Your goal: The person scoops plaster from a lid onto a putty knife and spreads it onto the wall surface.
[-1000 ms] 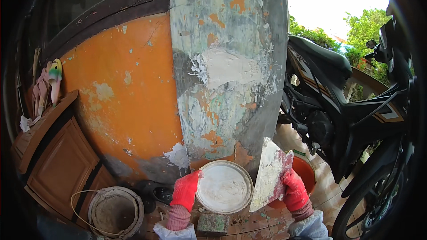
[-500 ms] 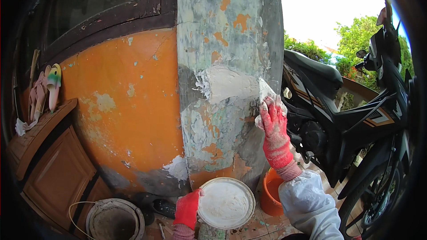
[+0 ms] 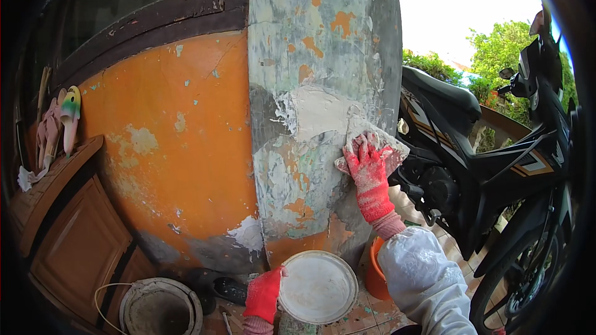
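My right hand, in a red knitted glove caked with white, presses a broad putty-smeared scraper against the right edge of a pillar. Its fingers lie over the flat blade, whose handle I cannot make out. Just above and left of the fingers, a smooth patch of pale putty covers the peeling grey-green paint. Low in front of the pillar, my left hand, also red-gloved, grips the left rim of a round white pan. A whitish layer coats the pan's inside.
An orange bucket stands behind my right forearm. A black motorbike fills the right side, close to the pillar. At lower left are a dirty pail with a wire handle and a brown wooden cabinet. The wall is orange.
My right hand has moved slightly left and down. The scraper has turned from pointing upward to lying flat across the pillar's edge. My left hand stays on the pan's rim.
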